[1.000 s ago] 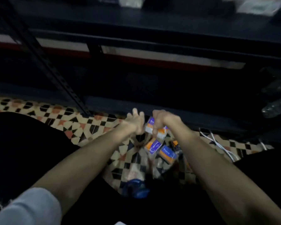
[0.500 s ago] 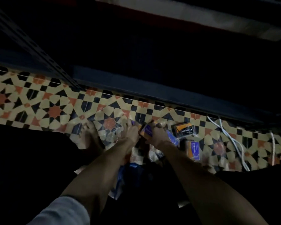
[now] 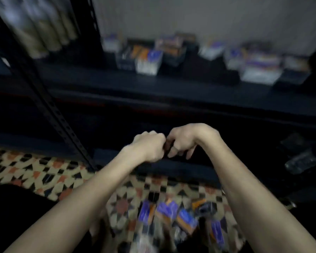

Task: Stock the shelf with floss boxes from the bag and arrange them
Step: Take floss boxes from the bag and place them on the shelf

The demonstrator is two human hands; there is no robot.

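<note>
My left hand (image 3: 148,145) and my right hand (image 3: 182,141) are raised together in front of the dark lower shelf, knuckles touching and fingers curled shut. A small dark floss box (image 3: 165,150) shows pinched between them, mostly hidden and blurred. Several purple-and-orange floss boxes (image 3: 166,212) lie loose on the patterned floor below my forearms, by the crumpled bag (image 3: 146,240). More floss boxes (image 3: 148,61) stand in an uneven row on the upper shelf board (image 3: 98,83).
A black perforated upright post (image 3: 49,110) slants down the left of the rack. A clear plastic bottle (image 3: 299,161) lies in the dark lower bay at right. My dark-clothed knee (image 3: 16,216) fills the lower left. The whole view is motion-blurred.
Both hands have risen from the boxes on the floor to the height of the lower shelf, still together. My head has tipped up, bringing the stocked shelf into view.
</note>
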